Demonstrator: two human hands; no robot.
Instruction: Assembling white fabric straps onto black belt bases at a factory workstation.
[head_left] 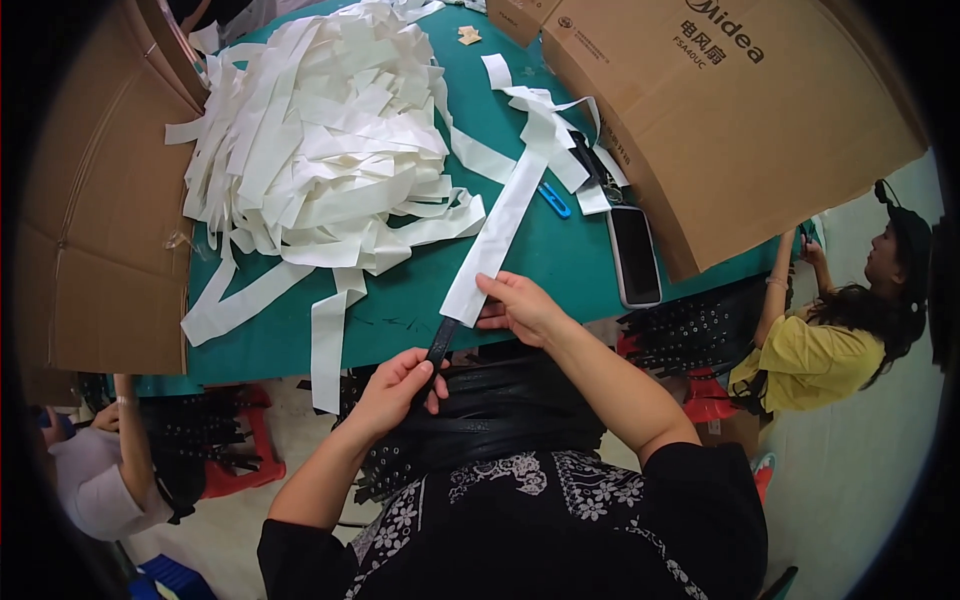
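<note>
My left hand [400, 388] is closed around a black strap [441, 340] that looks like a belt. The strap's upper end meets the lower end of a long white strip [497, 235]; whether it lies inside or behind the strip I cannot tell. Thumb on top and fingers beneath, my right hand [517, 308] pinches that end of the strip. From there the strip runs up across the green table [560, 275] to a few more white strips [545, 110]. Many black straps with metal eyelets [480, 410] lie across my lap.
A big heap of white strips [310, 150] covers the table's left part. Blue thread snips [553, 200] and a phone [634, 257] lie to the right. Cardboard boxes stand at left [110, 220] and right [740, 120]. People sit on both sides, near red stools [245, 450].
</note>
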